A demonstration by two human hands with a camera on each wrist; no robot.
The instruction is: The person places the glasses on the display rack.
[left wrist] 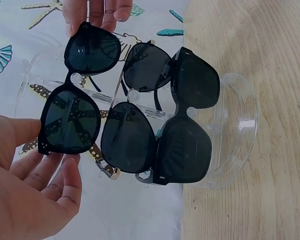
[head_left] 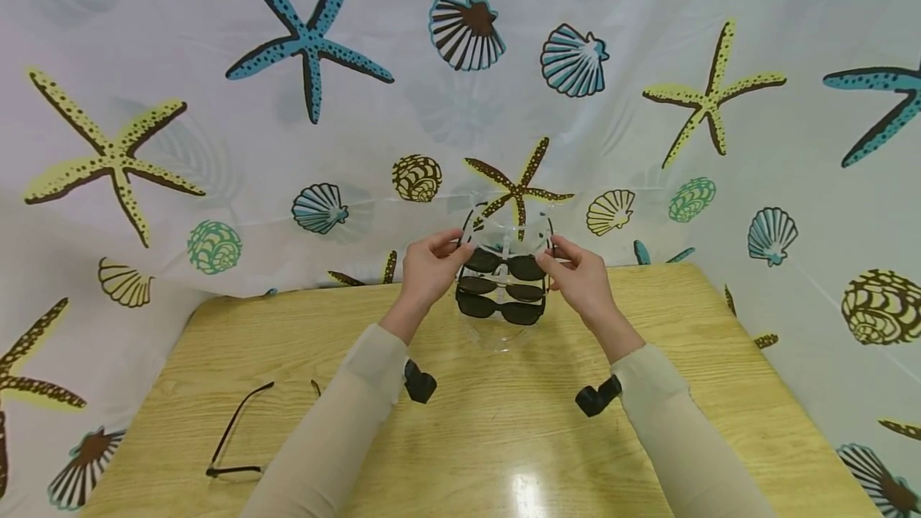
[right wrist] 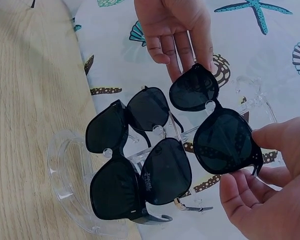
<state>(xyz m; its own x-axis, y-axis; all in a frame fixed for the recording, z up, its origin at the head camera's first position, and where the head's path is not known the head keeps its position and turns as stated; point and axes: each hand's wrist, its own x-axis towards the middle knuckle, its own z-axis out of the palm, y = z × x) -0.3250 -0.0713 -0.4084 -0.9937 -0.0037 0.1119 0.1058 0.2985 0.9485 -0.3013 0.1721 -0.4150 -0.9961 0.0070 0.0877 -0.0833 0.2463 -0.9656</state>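
Both ends of the top shades (head_left: 482, 260) were held in the head view: the left hand (head_left: 434, 268) pinched the left end and the right hand (head_left: 581, 276) the right, neither spread wide. The top shades stood at a clear stand (head_left: 496, 346) on the far part of the table (head_left: 468, 438), with the middle shades (head_left: 524, 292) and bottom shades (head_left: 520, 314) below on the near side. Behind hung a printed cloth (head_left: 374, 142). At near left lay glasses (head_left: 236, 470), partly hidden by the left sleeve (head_left: 316, 446).

In the left wrist view, the left thumb met the frame's outer edge, its fingers curled behind. A clear knob (left wrist: 76, 79) showed at the bridge; whether it bore any weight could not be told.

In the right wrist view, the right thumb pressed the frame's right edge, fingers curled beneath. The middle shades, thin-rimmed, overlapped the thick-framed bottom shades.
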